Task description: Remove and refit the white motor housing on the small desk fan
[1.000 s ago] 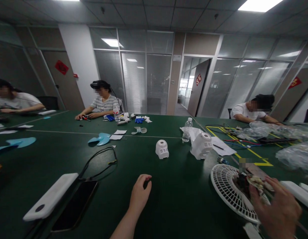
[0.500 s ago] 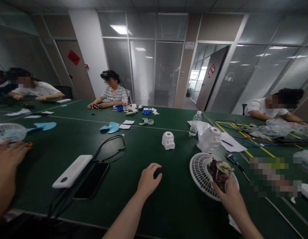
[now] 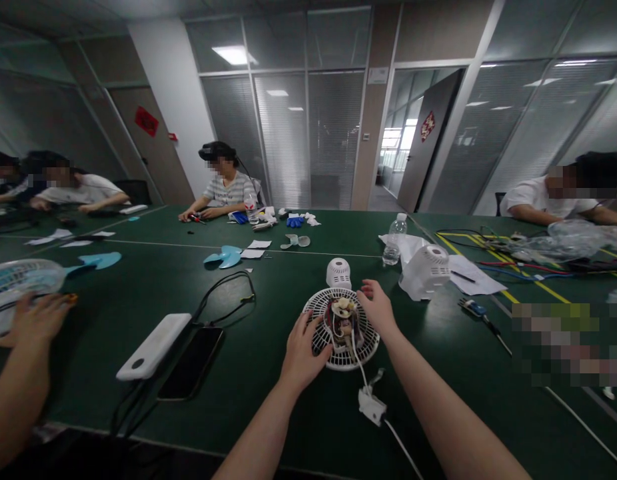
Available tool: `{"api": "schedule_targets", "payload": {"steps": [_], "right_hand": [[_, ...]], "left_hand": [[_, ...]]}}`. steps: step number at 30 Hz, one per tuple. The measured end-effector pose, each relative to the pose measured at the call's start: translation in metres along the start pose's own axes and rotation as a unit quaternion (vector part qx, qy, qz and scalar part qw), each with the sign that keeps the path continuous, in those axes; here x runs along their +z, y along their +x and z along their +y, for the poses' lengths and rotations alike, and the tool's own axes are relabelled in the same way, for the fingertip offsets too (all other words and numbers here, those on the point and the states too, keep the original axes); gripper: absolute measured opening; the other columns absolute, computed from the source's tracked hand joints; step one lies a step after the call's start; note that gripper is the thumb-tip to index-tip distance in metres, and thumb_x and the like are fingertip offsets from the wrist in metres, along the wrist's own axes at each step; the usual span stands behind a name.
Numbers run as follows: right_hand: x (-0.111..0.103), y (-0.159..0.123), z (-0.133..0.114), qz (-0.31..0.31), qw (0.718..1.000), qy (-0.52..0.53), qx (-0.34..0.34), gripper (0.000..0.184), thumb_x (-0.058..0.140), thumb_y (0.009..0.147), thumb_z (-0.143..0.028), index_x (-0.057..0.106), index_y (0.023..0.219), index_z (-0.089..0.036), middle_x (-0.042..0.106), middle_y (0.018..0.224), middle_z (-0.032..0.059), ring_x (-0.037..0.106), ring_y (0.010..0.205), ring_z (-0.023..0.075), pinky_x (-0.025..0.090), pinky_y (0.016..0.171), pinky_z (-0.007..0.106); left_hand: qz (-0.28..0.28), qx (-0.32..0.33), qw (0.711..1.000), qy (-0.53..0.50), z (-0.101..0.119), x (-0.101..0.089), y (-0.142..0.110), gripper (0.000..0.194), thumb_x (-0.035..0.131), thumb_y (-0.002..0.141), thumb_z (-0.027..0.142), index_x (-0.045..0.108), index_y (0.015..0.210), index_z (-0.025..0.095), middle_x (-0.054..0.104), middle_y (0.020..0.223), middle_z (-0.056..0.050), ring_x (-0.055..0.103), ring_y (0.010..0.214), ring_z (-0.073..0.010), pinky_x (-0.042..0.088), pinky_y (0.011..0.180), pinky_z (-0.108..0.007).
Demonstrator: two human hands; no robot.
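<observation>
A white round fan grille [image 3: 319, 341] lies in front of me, with a fan motor [image 3: 342, 313] and its wires on top. My left hand [image 3: 302, 350] is at the grille's left side, fingers apart and reaching over the rim toward the motor. On the upper right rim is my right hand [image 3: 376, 308], fingers loosely bent and not closed round anything. A white cord runs from the motor to a small white switch-like box [image 3: 372, 407] on the table. Just behind the grille stands a white vented motor cover [image 3: 338, 272].
A phone [image 3: 191, 363] and a white power bank [image 3: 153, 345] with black cables lie to the left. Beyond them a co-worker's hand [image 3: 38, 320] touches another grille [image 3: 38, 267]. Blue fan blades [image 3: 223, 256], a water bottle [image 3: 394, 240] and a second white housing [image 3: 427, 272] stand farther off.
The grille with the motor has moved from the right to in front of me, beside the vented cover. My right hand has let go of the motor; my left hand has come to the grille.
</observation>
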State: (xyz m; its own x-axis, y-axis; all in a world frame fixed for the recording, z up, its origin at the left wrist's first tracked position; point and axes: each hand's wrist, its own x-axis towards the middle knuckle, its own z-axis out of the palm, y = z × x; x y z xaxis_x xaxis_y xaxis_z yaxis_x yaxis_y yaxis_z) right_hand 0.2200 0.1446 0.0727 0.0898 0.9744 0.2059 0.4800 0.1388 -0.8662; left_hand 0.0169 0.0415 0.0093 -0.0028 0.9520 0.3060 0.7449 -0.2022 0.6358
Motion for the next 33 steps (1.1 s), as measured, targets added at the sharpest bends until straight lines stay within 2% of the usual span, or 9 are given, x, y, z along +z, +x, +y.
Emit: {"api": "schedule_targets", "payload": {"steps": [4,9,12,16,21,24,26,29,33], "right_hand": [[0.032,0.054,-0.004,-0.03,0.997,-0.059,0.039,0.05,0.063,0.084,-0.039,0.05,0.127,-0.017,0.058,0.122,0.0108,0.058,0.107,0.025,0.046,0.093,0.047],[0.063,0.073,-0.007,-0.026,0.993,-0.085,0.084,0.037,0.057,0.09,-0.037,0.053,0.122,-0.018,0.057,0.122,0.0083,0.059,0.103,0.021,0.051,0.087,0.043],[0.061,0.072,-0.006,0.005,0.992,-0.073,0.098,0.037,0.057,0.09,-0.036,0.053,0.122,-0.018,0.057,0.122,0.0083,0.06,0.102,0.0207,0.051,0.086,0.043],[0.037,0.068,-0.006,0.068,0.994,-0.022,0.083,0.04,0.057,0.09,-0.036,0.051,0.125,-0.018,0.057,0.122,0.0088,0.06,0.102,0.021,0.051,0.087,0.043],[-0.005,0.023,-0.022,0.111,0.992,0.061,-0.004,0.064,0.046,0.091,-0.044,0.023,0.143,-0.017,0.059,0.122,0.012,0.062,0.103,0.0212,0.05,0.087,0.037],[-0.028,-0.026,-0.037,0.1,0.988,0.081,-0.086,0.067,0.048,0.088,-0.047,0.022,0.144,-0.021,0.059,0.122,0.0098,0.063,0.101,0.0206,0.051,0.086,0.035],[-0.037,-0.057,-0.045,0.088,0.985,0.023,-0.147,0.073,0.054,0.085,-0.047,0.023,0.146,-0.022,0.058,0.124,0.011,0.061,0.103,0.0236,0.049,0.089,0.039],[-0.034,-0.091,-0.05,0.04,0.972,-0.152,-0.174,0.079,0.057,0.082,-0.045,0.021,0.149,-0.025,0.055,0.13,0.0119,0.057,0.112,0.0302,0.044,0.094,0.047],[-0.01,-0.112,-0.044,-0.029,0.952,-0.28,-0.123,0.081,0.051,0.085,-0.045,0.009,0.152,-0.027,0.056,0.125,0.0113,0.062,0.101,0.0301,0.047,0.084,0.043]], "left_hand": [[0.006,0.004,1.0,0.003,0.001,0.001,0.0,0.068,0.065,0.074,0.034,0.044,0.139,0.029,0.028,0.154,-0.006,0.022,0.143,-0.0305,0.024,0.114,-0.05],[0.009,0.003,1.0,0.0,0.002,0.0,0.0,0.07,0.066,0.074,0.037,0.043,0.139,0.029,0.024,0.156,-0.006,0.018,0.144,-0.0331,0.024,0.113,-0.053],[0.01,-0.001,1.0,-0.001,0.002,-0.001,0.001,0.072,0.067,0.073,0.042,0.042,0.14,0.031,0.025,0.156,-0.005,0.018,0.144,-0.0338,0.024,0.113,-0.054],[0.019,-0.005,1.0,-0.012,0.002,-0.001,0.001,0.069,0.067,0.074,0.041,0.044,0.138,0.03,0.028,0.154,-0.005,0.025,0.142,-0.0326,0.026,0.113,-0.052],[0.035,0.009,0.999,-0.029,0.001,-0.001,0.001,0.063,0.066,0.075,0.037,0.048,0.135,0.029,0.033,0.151,-0.006,0.032,0.138,-0.0293,0.03,0.113,-0.049],[0.045,0.021,0.998,-0.035,0.0,-0.001,0.001,0.06,0.066,0.075,0.035,0.05,0.133,0.029,0.036,0.149,-0.006,0.034,0.137,-0.0279,0.03,0.113,-0.048],[0.046,0.019,0.998,-0.039,0.0,-0.001,0.001,0.058,0.066,0.076,0.034,0.051,0.132,0.028,0.037,0.148,-0.006,0.034,0.137,-0.0281,0.03,0.113,-0.049],[0.042,0.013,0.998,-0.047,-0.001,0.0,0.0,0.058,0.065,0.077,0.034,0.05,0.132,0.029,0.037,0.149,-0.005,0.033,0.137,-0.028,0.03,0.113,-0.05],[0.033,0.001,0.998,-0.056,-0.004,0.001,-0.001,0.059,0.066,0.076,0.031,0.05,0.133,0.029,0.037,0.149,-0.005,0.033,0.138,-0.0286,0.031,0.112,-0.051]]}}
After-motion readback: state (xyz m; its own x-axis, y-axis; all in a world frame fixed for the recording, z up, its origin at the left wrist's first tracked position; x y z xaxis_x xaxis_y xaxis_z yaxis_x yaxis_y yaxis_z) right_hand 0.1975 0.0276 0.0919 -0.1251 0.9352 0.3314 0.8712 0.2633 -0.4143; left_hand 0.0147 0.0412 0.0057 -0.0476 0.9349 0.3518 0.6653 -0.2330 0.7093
